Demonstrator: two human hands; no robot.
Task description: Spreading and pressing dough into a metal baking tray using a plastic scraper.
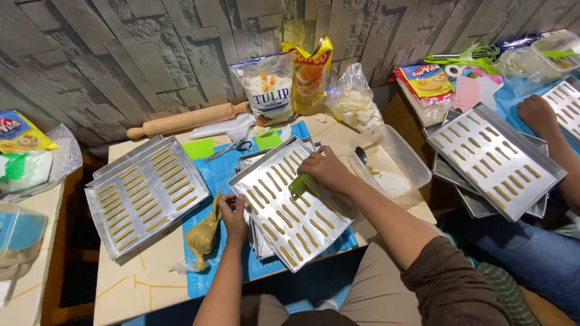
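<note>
My right hand [326,170] holds a small green scraper [300,185] against the metal baking tray [294,261] in front of me, among rows of piped dough sticks [284,211]. My left hand [234,212] rests at the tray's left edge, fingers curled, touching a piping bag of tan dough [202,234] lying on the blue mat [205,284]. The tray sits on a stack of other trays.
A second filled tray [145,193] lies left. A rolling pin [187,120], scissors [228,148], flour and other bags [269,84] line the wall. A clear tub [393,162] stands right. Another person's hand [538,115] works by more trays [492,160].
</note>
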